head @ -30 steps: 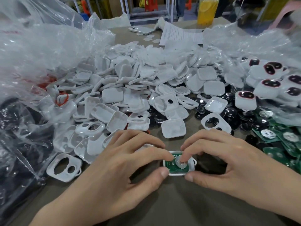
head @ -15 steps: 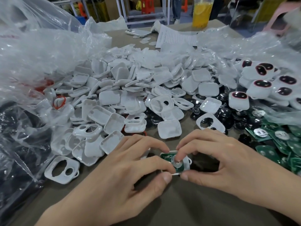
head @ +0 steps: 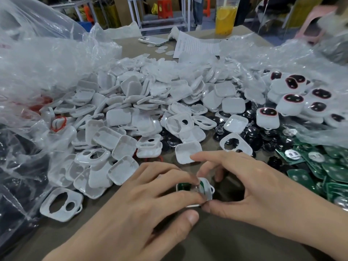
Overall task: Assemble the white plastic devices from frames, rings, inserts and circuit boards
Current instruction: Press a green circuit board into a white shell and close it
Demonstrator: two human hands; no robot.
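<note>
**While both hands close on one device, parts crowd the tabletop**

Although a heap of white rounded-square plastic shells fills the middle of the brown tabletop, none of it covers the piece being worked on. One shallow white shell lies just beyond the fingertips. A flat white frame with two openings lies alone to the left. Crumpled clear plastic bags rise along the left side. To the right lie glossy black round inserts, then green circuit boards. Behind these lie finished white devices with dark, red-rimmed oval faces. A red ring shows in the left of the heap. At the far edge are a silver phone, a printed sheet and an orange drink.

Near the front centre, the small white device shell sits tilted between both hands, a green circuit board showing inside it. Fingers hide most of it. The left hand has its grip clamped on it, fingers curled over the top. The right hand pinches its right edge, index finger lifted free.
</note>
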